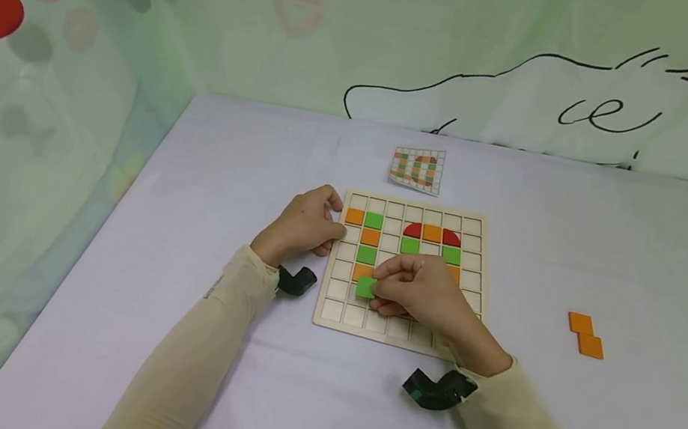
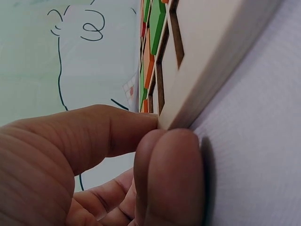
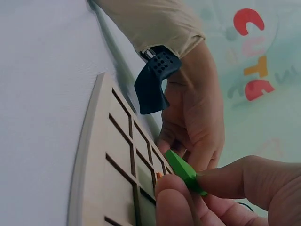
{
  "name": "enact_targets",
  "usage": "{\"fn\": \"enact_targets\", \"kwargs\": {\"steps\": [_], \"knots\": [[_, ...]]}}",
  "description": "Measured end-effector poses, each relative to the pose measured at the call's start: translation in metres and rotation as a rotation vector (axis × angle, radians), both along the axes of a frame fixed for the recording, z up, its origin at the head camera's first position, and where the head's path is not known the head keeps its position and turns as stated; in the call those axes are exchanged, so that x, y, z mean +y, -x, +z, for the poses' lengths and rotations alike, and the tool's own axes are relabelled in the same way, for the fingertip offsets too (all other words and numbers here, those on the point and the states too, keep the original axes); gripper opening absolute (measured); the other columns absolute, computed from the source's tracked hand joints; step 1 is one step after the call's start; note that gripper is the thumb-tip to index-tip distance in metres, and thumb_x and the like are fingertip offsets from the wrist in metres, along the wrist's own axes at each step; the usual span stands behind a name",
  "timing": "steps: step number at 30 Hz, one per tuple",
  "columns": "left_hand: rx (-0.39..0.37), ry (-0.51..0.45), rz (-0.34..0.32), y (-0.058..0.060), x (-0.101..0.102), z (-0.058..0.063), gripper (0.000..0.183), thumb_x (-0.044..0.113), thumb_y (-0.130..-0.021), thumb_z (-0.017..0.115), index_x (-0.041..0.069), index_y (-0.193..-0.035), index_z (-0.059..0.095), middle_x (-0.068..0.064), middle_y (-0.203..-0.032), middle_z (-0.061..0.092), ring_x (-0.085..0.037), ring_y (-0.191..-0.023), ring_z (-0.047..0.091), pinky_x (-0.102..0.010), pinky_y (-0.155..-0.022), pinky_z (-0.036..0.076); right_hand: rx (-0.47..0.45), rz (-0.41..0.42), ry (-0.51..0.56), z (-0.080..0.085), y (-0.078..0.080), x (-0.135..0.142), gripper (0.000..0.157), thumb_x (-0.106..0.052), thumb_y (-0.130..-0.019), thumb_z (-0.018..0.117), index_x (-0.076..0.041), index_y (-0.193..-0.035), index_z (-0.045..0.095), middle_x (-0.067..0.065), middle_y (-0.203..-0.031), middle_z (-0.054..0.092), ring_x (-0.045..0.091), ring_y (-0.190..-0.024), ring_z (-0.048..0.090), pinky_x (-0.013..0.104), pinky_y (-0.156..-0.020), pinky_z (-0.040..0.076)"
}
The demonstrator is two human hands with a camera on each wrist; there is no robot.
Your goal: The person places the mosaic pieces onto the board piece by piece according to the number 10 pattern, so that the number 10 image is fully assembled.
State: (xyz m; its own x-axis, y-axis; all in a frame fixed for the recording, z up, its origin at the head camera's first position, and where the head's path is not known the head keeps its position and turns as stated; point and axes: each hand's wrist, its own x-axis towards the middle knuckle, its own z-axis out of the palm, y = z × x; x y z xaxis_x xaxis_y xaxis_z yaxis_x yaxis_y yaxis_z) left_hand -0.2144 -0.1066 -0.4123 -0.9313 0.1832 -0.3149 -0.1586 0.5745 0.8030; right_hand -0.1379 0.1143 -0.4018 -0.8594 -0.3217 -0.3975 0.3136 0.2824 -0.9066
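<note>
A pale wooden grid board (image 1: 333,310) lies on the table, partly filled with orange, green and red tiles. At its left edge my left hand (image 1: 301,223) pinches the rim between thumb and fingers, as the left wrist view shows closely. My right hand (image 1: 423,292) pinches a green square tile (image 1: 365,287) between thumb and fingertips, over the lower left cells. In the right wrist view that green tile (image 3: 185,174) is tilted above the board. Just above it sits an orange tile (image 1: 362,271) in the left column. My right hand hides part of the board's lower middle.
Two orange tiles (image 1: 591,345) lie touching on the white table (image 1: 667,284) to the right. Behind the board is a small printed pattern card (image 1: 416,169) with a coloured grid. A printed curtain (image 1: 246,23) hangs along the table's back and left side.
</note>
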Motion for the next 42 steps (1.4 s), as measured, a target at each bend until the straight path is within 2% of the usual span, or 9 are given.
{"fn": "enact_targets", "kwargs": {"steps": [9,21,35,42], "knots": [[0.016,0.001,-0.008,-0.001,0.001,0.001,0.033,0.005,-0.091,0.069,0.006,-0.120,0.053,-0.011,-0.081,0.062,-0.015,-0.054,0.062,-0.027,-0.054,0.061,-0.003,-0.019,-0.050,-0.003,-0.002,-0.007,0.015,-0.003,-0.092,0.073,0.004,-0.104,0.069,0.013,-0.086,0.073,0.020,-0.074,0.075,0.031,-0.069,0.066],[0.014,0.007,-0.004,-0.001,0.000,0.000,0.033,0.006,-0.092,0.070,0.006,-0.120,0.053,-0.010,-0.081,0.062,-0.015,-0.053,0.062,-0.026,-0.053,0.060,0.069,-0.003,-0.069,-0.004,-0.005,-0.011,0.013,-0.001,-0.091,0.072,0.005,-0.101,0.069,0.012,-0.082,0.072,0.018,-0.070,0.073,0.030,-0.065,0.065],[0.022,0.001,-0.006,0.001,0.000,0.000,0.032,0.003,-0.090,0.069,0.005,-0.119,0.054,-0.010,-0.078,0.061,-0.015,-0.052,0.061,-0.026,-0.052,0.059,0.103,0.005,-0.080,-0.006,-0.006,-0.012,0.012,-0.003,-0.092,0.074,0.003,-0.100,0.070,0.012,-0.081,0.070,0.018,-0.068,0.070,0.029,-0.063,0.064],[-0.004,0.011,0.000,0.000,0.000,0.001,0.034,0.007,-0.092,0.071,0.006,-0.121,0.053,-0.012,-0.086,0.062,-0.016,-0.055,0.064,-0.027,-0.054,0.060,0.114,0.010,-0.107,0.001,-0.007,0.004,0.016,-0.010,-0.094,0.074,0.000,-0.105,0.070,0.011,-0.084,0.070,0.021,-0.071,0.070,0.031,-0.067,0.064]]}}
